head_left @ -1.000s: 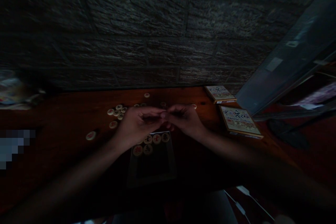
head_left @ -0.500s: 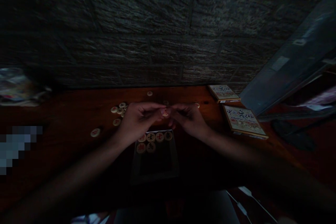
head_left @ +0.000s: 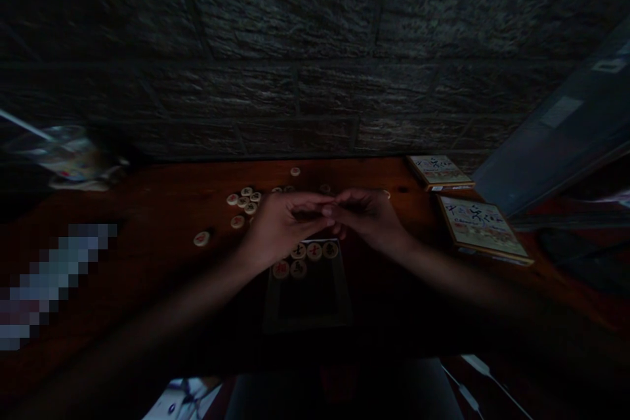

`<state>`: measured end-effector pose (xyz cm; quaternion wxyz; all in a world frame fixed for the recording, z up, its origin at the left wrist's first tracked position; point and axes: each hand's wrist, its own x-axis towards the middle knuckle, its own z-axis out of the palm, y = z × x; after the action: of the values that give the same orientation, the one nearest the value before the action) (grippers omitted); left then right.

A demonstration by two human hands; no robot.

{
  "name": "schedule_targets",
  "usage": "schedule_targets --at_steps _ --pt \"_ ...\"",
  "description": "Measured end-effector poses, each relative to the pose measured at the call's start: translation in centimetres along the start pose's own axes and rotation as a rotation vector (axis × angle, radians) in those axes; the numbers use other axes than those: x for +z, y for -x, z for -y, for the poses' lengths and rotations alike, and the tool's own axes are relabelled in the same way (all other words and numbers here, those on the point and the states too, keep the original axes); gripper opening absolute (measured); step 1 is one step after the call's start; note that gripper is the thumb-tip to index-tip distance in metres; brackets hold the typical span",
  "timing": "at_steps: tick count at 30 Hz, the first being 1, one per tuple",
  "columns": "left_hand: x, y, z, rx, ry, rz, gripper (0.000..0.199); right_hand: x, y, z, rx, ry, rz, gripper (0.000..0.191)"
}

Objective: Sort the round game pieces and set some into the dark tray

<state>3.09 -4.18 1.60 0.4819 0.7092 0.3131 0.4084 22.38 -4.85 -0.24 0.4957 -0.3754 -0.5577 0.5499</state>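
Observation:
My left hand [head_left: 283, 223] and my right hand [head_left: 371, 216] meet above the far edge of a dark open box [head_left: 342, 289], fingertips pinched together and touching. Whatever lies between the fingers is hidden. Inside the box, round pieces marked with characters sit at the far side, among them a red-marked piece [head_left: 280, 269] and a black-marked piece [head_left: 298, 268]. Beyond and left of my left hand, several loose round pieces [head_left: 243, 201] lie on the wooden table [head_left: 162, 210]. One more piece [head_left: 201, 238] is further left, and another [head_left: 295, 171] lies near the wall.
Two flat printed boxes [head_left: 440, 171] [head_left: 482, 226] lie at the right of the table. A clear cup with a straw [head_left: 71, 154] stands at the left. Behind the table rises a stone wall [head_left: 315, 79]. White cables [head_left: 475, 367] hang at the lower right.
The view has shifted, so the table items appear further right. The round piece seen between my fingertips before is now hidden, with my hands still together.

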Motion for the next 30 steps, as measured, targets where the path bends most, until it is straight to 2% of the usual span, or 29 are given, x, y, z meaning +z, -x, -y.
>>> schedule_targets --at_steps 5,10,19,23,26,30 --pt "-0.7 -0.5 0.6 0.023 -0.01 -0.069 0.033 -0.1 -0.1 0.5 0.001 -0.021 0.036 0.027" --pt "-1.0 -0.6 1.0 0.046 0.023 -0.053 0.034 -0.4 -0.2 0.4 -0.04 -0.036 0.046 0.026" --pt "-0.6 -0.4 0.6 0.052 0.022 -0.126 0.02 -0.3 -0.2 0.0 -0.088 0.036 0.052 0.028" --pt "-0.6 -0.2 0.4 0.064 0.015 -0.11 0.016 -0.2 -0.1 0.0 -0.079 0.038 0.034 0.03" --pt "-0.5 -0.1 0.1 0.1 -0.098 -0.141 0.011 -0.1 -0.1 0.0 -0.061 0.055 0.028 0.033" --pt "-0.2 0.0 -0.2 0.081 -0.047 -0.07 0.012 0.1 0.1 0.1 -0.048 0.065 0.009 0.034"
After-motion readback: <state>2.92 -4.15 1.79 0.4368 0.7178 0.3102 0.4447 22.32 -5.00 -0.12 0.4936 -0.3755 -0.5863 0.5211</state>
